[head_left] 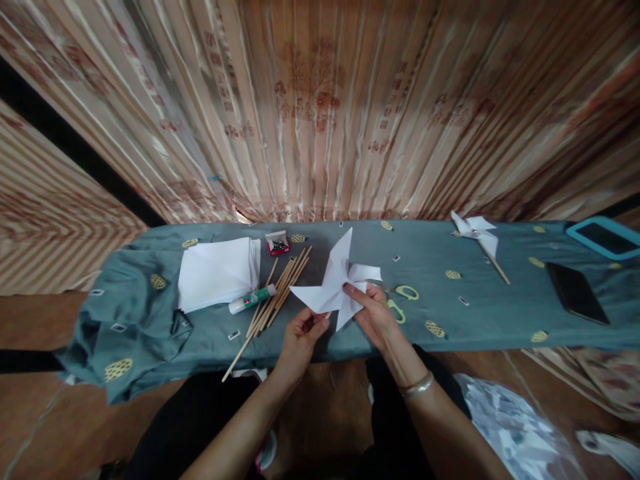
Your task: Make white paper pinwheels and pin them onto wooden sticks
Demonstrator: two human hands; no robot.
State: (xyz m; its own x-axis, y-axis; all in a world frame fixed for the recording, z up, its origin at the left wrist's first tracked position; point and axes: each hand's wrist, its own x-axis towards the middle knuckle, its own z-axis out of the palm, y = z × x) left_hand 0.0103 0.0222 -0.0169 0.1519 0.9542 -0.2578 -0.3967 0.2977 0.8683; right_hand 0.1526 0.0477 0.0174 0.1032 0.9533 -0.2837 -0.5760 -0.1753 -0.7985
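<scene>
Striped, pleated curtains point(320, 167) hang close behind the desk point(425, 327), which is covered in a grey-green cloth with yellow pineapple prints. From where I stand, the white paper pinwheel point(330, 287) is up in both hands above the near edge. The right fingers point(357, 295) are pinched over its centre, thumb on top where the folded layers meet; the left fingers point(320, 327) are closed just below its lower edge, on what looks like the end of a thin wooden stick. Whether a pin sits under the right thumb, I cannot tell.

I'd judge it nearly weightless: crisp along the folds, floppy at the tips, easily creased or torn. The layered hub seems the best place to hold, with a light pinch; the blades would buckle if squeezed. A stick should be stiff and dry, easy to grip along its shaft.

Beyond the left fingers lie loose wooden sticks point(280, 293), a glue stick point(253, 299) touching them, a stack of white paper point(215, 270) and a small red box of pins point(277, 244). Just beside the right fingers are green-handled scissors point(407, 292); well off past them rests another pinwheel point(477, 231) on its stick.
</scene>
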